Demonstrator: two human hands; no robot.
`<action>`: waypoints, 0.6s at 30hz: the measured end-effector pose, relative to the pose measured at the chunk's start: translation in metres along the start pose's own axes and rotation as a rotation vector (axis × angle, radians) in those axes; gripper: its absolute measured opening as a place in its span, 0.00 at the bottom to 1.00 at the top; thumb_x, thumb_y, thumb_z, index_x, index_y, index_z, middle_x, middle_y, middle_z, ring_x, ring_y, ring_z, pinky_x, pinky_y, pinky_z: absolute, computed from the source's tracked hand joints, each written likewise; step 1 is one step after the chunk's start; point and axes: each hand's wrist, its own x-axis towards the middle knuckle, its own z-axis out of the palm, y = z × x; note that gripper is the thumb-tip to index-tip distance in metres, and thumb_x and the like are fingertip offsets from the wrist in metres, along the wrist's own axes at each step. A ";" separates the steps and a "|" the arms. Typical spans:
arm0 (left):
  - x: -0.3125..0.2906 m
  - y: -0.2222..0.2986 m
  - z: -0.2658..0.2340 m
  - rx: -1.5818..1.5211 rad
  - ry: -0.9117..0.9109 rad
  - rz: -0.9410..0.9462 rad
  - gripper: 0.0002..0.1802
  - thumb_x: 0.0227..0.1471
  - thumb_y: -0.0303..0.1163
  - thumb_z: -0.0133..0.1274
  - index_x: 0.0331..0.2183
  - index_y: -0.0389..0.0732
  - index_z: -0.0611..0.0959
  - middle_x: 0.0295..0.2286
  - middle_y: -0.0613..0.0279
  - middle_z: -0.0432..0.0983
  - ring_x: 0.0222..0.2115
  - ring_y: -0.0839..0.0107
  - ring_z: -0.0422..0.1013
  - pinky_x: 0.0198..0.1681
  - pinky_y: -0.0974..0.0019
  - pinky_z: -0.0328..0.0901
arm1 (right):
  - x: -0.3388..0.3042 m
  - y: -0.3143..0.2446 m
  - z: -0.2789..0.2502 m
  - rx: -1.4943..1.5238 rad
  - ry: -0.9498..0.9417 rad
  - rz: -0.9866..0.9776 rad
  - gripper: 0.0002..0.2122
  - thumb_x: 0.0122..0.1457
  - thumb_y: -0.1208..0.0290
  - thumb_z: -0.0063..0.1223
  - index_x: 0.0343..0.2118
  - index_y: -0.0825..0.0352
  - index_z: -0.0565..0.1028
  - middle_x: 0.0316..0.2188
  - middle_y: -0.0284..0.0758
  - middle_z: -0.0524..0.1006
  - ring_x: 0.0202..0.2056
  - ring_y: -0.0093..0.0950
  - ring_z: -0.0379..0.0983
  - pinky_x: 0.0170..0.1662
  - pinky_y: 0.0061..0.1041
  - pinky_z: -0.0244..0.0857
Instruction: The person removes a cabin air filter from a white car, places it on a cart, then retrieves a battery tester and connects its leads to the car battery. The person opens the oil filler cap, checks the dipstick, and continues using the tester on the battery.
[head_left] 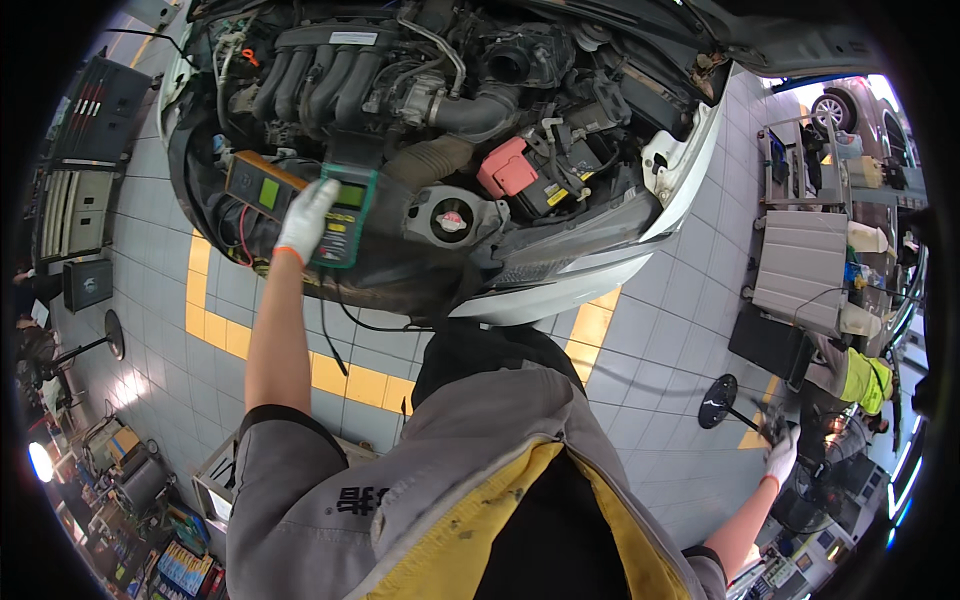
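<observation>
Green-edged handheld meter held over the engine bay
Its boxy case is clamped by the white-gloved left hand, beside an orange-edged meter; the right hand's grip cannot be told.

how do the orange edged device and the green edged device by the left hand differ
The orange-edged device has a bright lime screen, while the green-edged device has a darker green one. The orange edge slopes down to the right; the green device's long sides run nearly up and down the picture. The left hand grips the green device, with the orange one on its left. Both have dark faces.
</observation>
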 end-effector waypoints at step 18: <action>-0.005 -0.015 0.169 0.569 0.581 0.120 0.29 0.65 0.44 0.57 0.62 0.43 0.74 0.57 0.41 0.70 0.56 0.41 0.69 0.58 0.45 0.67 | -0.246 -0.401 0.263 0.824 -1.229 -0.825 0.12 0.65 0.90 0.48 0.47 0.76 0.81 0.58 0.48 0.76 0.54 0.35 0.79 0.59 0.33 0.75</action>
